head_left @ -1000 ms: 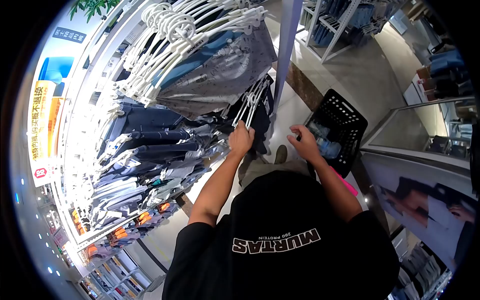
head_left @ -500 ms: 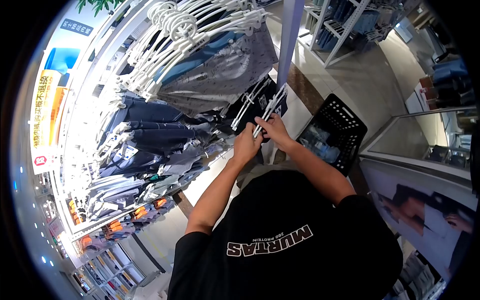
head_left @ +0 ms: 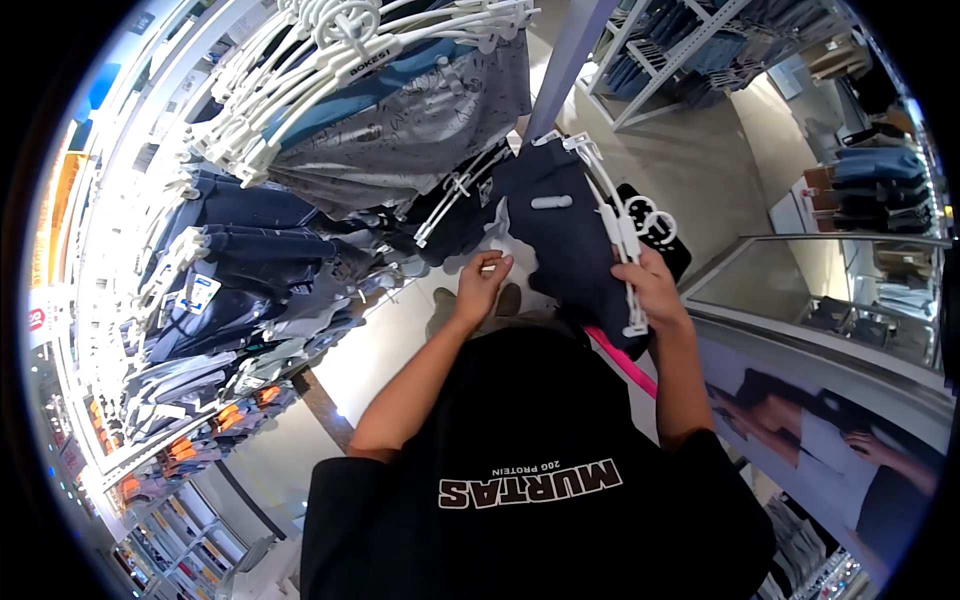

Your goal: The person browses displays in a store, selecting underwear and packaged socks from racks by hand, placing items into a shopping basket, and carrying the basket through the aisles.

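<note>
My right hand [head_left: 650, 285] is closed around the bar of a white clip hanger [head_left: 607, 195], with two hooks showing at its right side. Dark navy shorts [head_left: 560, 235] hang from its clips, and a white security tag [head_left: 551, 202] is fixed to the cloth. Left of the shorts and apart from them, my left hand [head_left: 482, 285] has its fingers curled to the thumb. A small whitish bit shows at its fingertips, too small to name. Nearest to that hand is a rack holding dark garments on white hangers [head_left: 445, 205].
Grey patterned shorts [head_left: 420, 130] hang in the upper rack at the left, with navy shorts [head_left: 255, 255] below. A black perforated basket [head_left: 678, 262] is partly hidden behind the hanger. A pink strip [head_left: 622, 362] shows below the shorts. A purple-grey post [head_left: 565, 75] stands ahead.
Both hands were together on white hangers at the rack. Now my right hand has moved right with the hanger and shorts, over the basket, while my left hand has come away from the hangers.
</note>
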`<state>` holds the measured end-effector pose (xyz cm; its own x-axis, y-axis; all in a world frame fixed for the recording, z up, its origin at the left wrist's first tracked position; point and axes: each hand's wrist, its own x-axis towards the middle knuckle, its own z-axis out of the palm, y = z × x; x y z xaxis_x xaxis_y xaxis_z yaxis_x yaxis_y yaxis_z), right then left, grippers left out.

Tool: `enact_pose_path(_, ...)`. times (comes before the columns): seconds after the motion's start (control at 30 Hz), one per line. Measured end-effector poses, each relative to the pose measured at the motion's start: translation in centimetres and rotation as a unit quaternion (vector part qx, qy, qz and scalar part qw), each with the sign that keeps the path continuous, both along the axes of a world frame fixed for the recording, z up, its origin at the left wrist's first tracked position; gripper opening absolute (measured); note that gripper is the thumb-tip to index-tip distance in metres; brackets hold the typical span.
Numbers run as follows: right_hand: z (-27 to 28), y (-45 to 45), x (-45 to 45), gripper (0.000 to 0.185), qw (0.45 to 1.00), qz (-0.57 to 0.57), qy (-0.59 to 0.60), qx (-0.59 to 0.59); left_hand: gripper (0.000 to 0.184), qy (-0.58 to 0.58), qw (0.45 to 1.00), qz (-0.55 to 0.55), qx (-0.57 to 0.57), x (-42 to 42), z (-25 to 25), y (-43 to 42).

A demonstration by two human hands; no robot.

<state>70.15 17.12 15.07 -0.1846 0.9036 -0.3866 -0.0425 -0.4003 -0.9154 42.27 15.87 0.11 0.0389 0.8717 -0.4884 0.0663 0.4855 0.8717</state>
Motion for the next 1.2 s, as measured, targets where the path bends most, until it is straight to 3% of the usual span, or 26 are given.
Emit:
enact_pose_path(0.1, 4.4, -1.0, 2.5, 0.026, 1.0, -0.019, 0.0, 0.021, 0.066, -0.082, 0.997, 0.011, 0.0, 2.5, -0.3, 1.4)
enact_pose_path(0.13, 4.3, -1.3, 4.5, 0.025, 0.999, -0.023, 0.006, 0.025, 0.077, -0.162, 0.984, -0.067, -0.02, 2.7, 1.6, 2.5)
enact_pose_path(0.23, 4.6, -1.8, 6.9, 0.026, 0.99, -0.112, 0.062, 0.053, 0.063, -0.384, 0.918, -0.09, -0.028, 4.9, 3.9, 4.0)
enact_pose_path(0.27, 4.6, -1.8, 7.7, 0.026, 0.986, -0.144, 0.067, 0.058, 0.047, -0.418, 0.903, -0.101, 0.0, 5.6, 3.7, 4.7)
enact_pose_path(0.37, 4.4, -1.4, 8.8, 0.026, 0.966, -0.236, 0.079, 0.072, 0.035, -0.356, 0.934, 0.008, 0.024, 5.9, 9.6, 4.4)
enact_pose_path(0.4, 4.3, -1.4, 8.9, 0.026, 0.957, -0.266, 0.084, 0.074, 0.037, -0.359, 0.932, -0.005, 0.041, 4.9, 9.3, 4.5)
enact_pose_path(0.47, 4.4, -1.5, 9.0, 0.025, 0.953, -0.276, 0.1, 0.081, 0.039, -0.359, 0.932, 0.009, 0.042, 4.4, 13.6, 4.0)
enact_pose_path(0.6, 1.5, -1.5, 9.9, 0.023, 0.946, -0.299, 0.11, 0.064, 0.048, -0.319, 0.947, 0.001, 0.036, 3.6, 14.4, 3.0)
enact_pose_path(0.8, 2.4, -0.7, 7.9, 0.021, 0.956, -0.282, 0.071, 0.045, 0.032, -0.298, 0.95, 0.047, 0.079, 3.3, 15.3, 2.1)
enact_pose_path(1.0, 2.1, 0.2, 4.4, 0.013, 0.979, -0.164, 0.084, 0.089, 0.047, -0.253, 0.964, 0.002, 0.088, 1.3, 9.3, 1.2)
enact_pose_path(1.1, 1.1, 0.2, 2.6, 0.014, 0.986, -0.126, 0.036, 0.103, 0.055, -0.112, 0.993, 0.022, 0.041, 0.4, 5.3, 0.0)
enact_pose_path(1.13, 0.8, 0.0, 1.3, 0.014, 0.988, -0.113, 0.004, 0.109, 0.065, 0.055, 0.998, -0.019, 0.035, 0.3, 6.7, -0.3)
enact_pose_path(1.2, -0.1, -0.6, -1.5, 0.013, 0.989, -0.081, -0.066, 0.108, 0.071, 0.04, 0.995, -0.041, 0.078, 0.7, 7.3, -0.9)
